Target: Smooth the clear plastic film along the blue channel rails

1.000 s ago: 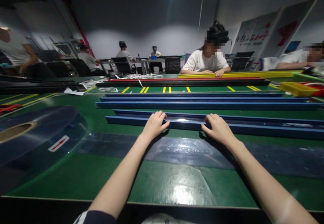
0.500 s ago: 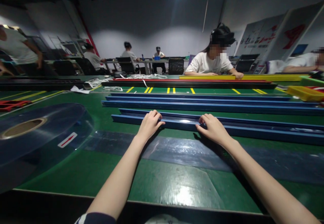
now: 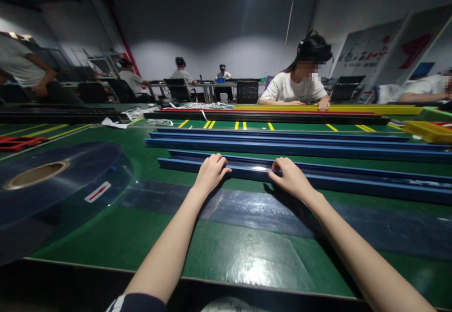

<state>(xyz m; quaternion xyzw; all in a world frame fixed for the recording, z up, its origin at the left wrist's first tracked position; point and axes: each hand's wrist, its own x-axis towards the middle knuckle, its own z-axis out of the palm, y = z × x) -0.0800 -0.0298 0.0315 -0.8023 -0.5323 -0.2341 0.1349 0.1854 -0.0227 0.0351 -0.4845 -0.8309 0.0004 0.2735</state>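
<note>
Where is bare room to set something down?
The green table is bare between the clear plastic roll, left forearm and near edge; also between forearms, before the clear plastic strip. Crowded beyond it: long blue channels, left hand and right hand at the nearest.

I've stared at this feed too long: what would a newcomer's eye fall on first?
First, the left hand and right hand, mid-picture, at the nearest blue rail. Next, the big plastic roll on the left, with a clear strip running right across the green table. Then the yellow rail toward the back, with a person in white behind it.
</note>
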